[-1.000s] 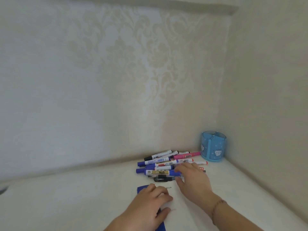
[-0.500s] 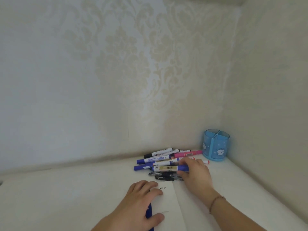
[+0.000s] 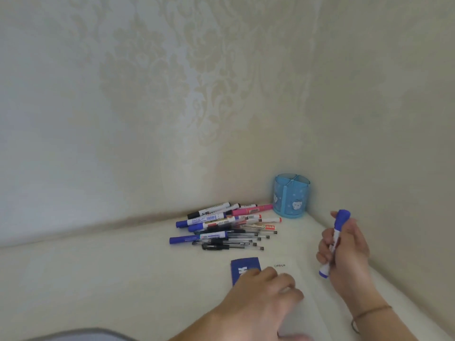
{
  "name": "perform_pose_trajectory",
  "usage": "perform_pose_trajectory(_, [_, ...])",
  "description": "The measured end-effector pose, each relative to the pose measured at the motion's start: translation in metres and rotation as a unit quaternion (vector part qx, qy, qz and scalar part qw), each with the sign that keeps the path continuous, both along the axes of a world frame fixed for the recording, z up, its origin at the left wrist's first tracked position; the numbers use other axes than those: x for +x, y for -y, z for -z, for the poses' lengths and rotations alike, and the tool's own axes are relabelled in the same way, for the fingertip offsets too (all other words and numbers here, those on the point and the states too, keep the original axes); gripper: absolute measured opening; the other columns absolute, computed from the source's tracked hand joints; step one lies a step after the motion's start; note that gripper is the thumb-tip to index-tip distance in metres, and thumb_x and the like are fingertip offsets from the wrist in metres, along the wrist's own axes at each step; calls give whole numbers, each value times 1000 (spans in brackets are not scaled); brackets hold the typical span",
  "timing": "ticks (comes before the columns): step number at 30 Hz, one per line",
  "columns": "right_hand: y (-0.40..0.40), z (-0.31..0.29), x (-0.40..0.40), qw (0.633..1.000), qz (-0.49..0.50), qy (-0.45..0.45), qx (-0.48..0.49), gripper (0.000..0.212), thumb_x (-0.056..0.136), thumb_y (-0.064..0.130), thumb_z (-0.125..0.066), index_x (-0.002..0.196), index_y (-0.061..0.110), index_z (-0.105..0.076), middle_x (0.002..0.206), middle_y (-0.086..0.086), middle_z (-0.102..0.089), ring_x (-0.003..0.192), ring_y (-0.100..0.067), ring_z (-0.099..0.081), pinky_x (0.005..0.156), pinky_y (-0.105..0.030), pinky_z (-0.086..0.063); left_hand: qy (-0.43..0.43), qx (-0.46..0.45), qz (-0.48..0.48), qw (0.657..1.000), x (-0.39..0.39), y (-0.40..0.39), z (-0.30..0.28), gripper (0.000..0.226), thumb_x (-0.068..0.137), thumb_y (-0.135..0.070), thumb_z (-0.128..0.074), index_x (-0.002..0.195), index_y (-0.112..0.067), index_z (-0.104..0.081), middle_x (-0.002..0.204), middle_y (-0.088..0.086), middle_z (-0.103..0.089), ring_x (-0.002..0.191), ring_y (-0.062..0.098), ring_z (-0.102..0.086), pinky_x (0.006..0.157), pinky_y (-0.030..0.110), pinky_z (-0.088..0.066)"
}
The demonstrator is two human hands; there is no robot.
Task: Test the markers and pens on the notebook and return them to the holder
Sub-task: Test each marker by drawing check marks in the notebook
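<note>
Early stage of the marker-and-pen test, seen from the head camera. Right hand (image 3: 344, 249) grips a blue-capped whiteboard marker (image 3: 333, 244), fingers curled round its white barrel, the cap pointing up and the marker held in the air above the counter (image 3: 98, 279), to the right of the notebook (image 3: 293, 274). The cap appears to be on, so by this view no stroke has yet been made with it. Left hand (image 3: 266, 289) rests on the notebook with fingers bent against the page and grips nothing; a blue cover edge shows at the left of the white sheet, which bears only the printed word "Office" and no visible test marks. Behind the notebook lies the untested pile of markers and pens (image 3: 224, 227): blue, black, red and pink markers with several clear-barrelled gel pens, touching and overlapping. Blue divided pen holder (image 3: 291, 196) stands upright in the corner, just beside the pile's right end; its visible compartments look empty. Judged from this, almost the whole task remains.
</note>
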State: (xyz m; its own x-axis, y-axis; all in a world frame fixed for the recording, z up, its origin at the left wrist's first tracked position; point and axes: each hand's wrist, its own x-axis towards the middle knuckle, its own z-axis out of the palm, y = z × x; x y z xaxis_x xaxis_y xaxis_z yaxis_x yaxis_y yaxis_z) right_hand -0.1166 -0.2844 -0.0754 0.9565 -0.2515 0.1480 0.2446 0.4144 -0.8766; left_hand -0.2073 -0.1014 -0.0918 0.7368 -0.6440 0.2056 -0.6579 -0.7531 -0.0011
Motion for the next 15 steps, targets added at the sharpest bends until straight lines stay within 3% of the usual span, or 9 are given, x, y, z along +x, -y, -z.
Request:
perform_pose_trajectory(3, [3, 2, -3, 999, -35, 25, -28, 29, 103, 35, -36, 106, 18, -60, 56, 0, -43, 37, -13, -29, 42, -23, -28, -8, 21, 55, 998, -19, 6, 14, 42, 96, -40, -25, 138, -37, -32, 141, -5, -39, 122, 23, -46, 102, 49, -38])
perform_pose_trajectory(6, [-2, 4, -6, 993, -54, 63, -82, 18, 100, 18, -45, 104, 18, -62, 65, -3, -49, 47, -19, -38, 50, -31, -35, -36, 7, 27, 999, -29, 5, 15, 51, 92, -46, -17, 138, -33, -35, 142, -4, -42, 125, 22, -47, 107, 46, -37])
perform_pose_trajectory(8, [-5, 5, -10, 985, -46, 76, -144, 22, 100, 10, -46, 106, 23, -63, 69, -3, -54, 52, -22, -43, 53, -34, -38, -41, -29, 46, 998, -32, 1, 9, 52, 94, -50, -20, 139, -30, -36, 143, -3, -40, 126, 22, -44, 108, 42, -35])
perform_pose_trajectory(10, [-7, 2, -14, 976, -29, 80, -201, 23, 100, 16, -46, 111, 31, -60, 68, 0, -57, 49, -19, -44, 47, -27, -37, 6, -84, 59, 995, -39, -1, 2, 43, 100, -51, -34, 138, -31, -40, 138, -8, -45, 120, 15, -49, 99, 36, -44])
perform_pose_trajectory(13, [-8, 5, -14, 965, -15, 96, -244, 24, 99, 23, -49, 117, 35, -59, 64, 2, -55, 46, -13, -38, 44, -21, -36, 167, -197, 109, 960, -48, -5, 1, 45, 92, -34, -64, 133, -25, -48, 135, -4, -50, 121, 14, -52, 97, 32, -46])
perform_pose_trajectory(15, [-6, 11, -12, 939, 14, 96, -331, 23, 97, 28, -52, 119, 33, -58, 65, 3, -54, 53, -11, -43, 54, -24, -39, 290, -240, 121, 919, -49, -12, -1, 41, 92, -23, -55, 132, -25, -45, 141, -3, -46, 131, 19, -48, 106, 43, -42])
